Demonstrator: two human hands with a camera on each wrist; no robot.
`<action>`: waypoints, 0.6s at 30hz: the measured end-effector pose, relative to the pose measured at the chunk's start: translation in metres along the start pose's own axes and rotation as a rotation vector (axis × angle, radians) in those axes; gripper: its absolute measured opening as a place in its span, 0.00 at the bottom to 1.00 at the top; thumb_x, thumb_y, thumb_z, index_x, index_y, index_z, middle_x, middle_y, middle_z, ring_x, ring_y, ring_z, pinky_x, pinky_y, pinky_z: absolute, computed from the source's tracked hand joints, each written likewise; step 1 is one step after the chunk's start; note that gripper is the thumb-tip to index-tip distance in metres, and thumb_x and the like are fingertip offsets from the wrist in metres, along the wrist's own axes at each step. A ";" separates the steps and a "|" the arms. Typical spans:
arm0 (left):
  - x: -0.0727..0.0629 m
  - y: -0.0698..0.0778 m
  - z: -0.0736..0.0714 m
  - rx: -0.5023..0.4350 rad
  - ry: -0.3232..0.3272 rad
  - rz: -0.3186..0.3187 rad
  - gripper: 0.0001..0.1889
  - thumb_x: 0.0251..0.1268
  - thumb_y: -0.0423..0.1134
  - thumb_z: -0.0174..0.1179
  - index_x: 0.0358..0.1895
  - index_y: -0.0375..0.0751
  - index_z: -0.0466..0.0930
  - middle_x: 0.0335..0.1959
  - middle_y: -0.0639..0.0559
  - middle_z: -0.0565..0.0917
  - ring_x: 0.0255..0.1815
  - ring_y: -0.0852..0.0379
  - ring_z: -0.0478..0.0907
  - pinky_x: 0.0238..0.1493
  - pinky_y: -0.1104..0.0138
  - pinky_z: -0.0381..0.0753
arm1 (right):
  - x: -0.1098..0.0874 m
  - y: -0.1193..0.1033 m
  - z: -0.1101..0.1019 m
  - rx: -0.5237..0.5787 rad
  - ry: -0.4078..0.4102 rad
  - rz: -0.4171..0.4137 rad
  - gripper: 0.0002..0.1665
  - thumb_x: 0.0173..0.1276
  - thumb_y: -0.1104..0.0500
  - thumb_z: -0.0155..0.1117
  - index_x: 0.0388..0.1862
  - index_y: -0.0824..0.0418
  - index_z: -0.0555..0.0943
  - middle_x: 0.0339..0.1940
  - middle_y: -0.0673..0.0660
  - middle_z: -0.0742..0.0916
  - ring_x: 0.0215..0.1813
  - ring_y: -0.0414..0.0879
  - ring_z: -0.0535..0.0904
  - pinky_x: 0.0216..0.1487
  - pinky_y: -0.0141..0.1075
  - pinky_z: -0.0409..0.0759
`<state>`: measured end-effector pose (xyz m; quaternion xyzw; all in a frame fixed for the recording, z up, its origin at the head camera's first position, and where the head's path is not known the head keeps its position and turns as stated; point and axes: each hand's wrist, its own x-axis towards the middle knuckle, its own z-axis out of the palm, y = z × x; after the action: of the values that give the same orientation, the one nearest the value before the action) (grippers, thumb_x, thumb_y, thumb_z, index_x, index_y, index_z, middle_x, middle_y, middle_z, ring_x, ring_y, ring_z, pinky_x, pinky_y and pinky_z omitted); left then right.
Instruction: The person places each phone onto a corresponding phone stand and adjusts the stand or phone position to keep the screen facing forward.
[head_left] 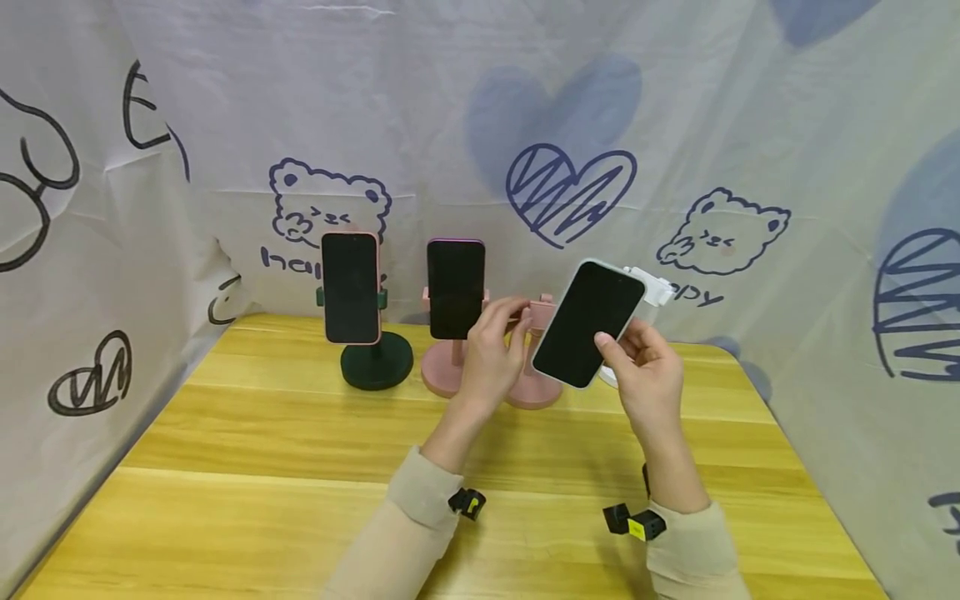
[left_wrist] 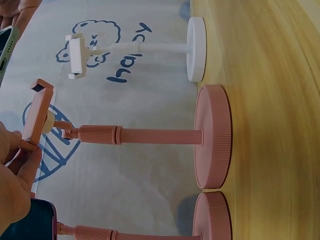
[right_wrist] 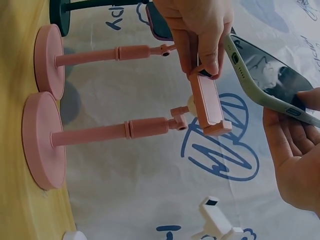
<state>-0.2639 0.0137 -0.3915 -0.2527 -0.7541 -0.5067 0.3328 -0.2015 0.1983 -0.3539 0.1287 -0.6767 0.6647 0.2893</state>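
Note:
My left hand (head_left: 489,354) pinches one end of the clamp of a pink phone stand (right_wrist: 207,102), thumb and fingers at its end jaw. The clamp holds no phone, and the stand's round base (left_wrist: 214,137) rests on the table. In my right hand (head_left: 651,371) is a phone (head_left: 588,325) with a dark screen and a pale green case, thumb on its front and fingers behind. It is held tilted, just right of the clamp, and hides part of the stand in the head view.
To the left, a second pink stand (head_left: 441,372) bears a purple-edged phone (head_left: 456,283), and a dark green stand (head_left: 377,364) bears a pink-cased phone (head_left: 351,287). A white stand (left_wrist: 196,50) with no phone is on the right. A printed cloth (head_left: 450,125) hangs behind the wooden table (head_left: 247,433).

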 end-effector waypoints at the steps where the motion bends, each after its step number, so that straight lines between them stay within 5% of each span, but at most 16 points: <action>1: 0.000 0.000 0.000 -0.001 0.000 -0.001 0.13 0.76 0.30 0.60 0.58 0.29 0.80 0.56 0.38 0.82 0.55 0.47 0.85 0.60 0.68 0.82 | 0.002 0.000 0.000 0.002 -0.003 -0.005 0.18 0.69 0.75 0.67 0.57 0.80 0.80 0.42 0.46 0.91 0.40 0.38 0.88 0.43 0.30 0.88; 18: 0.000 0.002 -0.001 -0.008 0.019 0.005 0.12 0.75 0.29 0.60 0.57 0.29 0.81 0.54 0.38 0.82 0.54 0.46 0.85 0.58 0.65 0.84 | 0.046 0.002 0.011 -0.003 0.058 0.022 0.10 0.72 0.67 0.70 0.50 0.65 0.84 0.38 0.48 0.90 0.36 0.39 0.86 0.40 0.28 0.87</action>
<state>-0.2626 0.0136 -0.3902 -0.2509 -0.7484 -0.5111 0.3403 -0.2417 0.1973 -0.3294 0.1016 -0.6705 0.6701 0.3018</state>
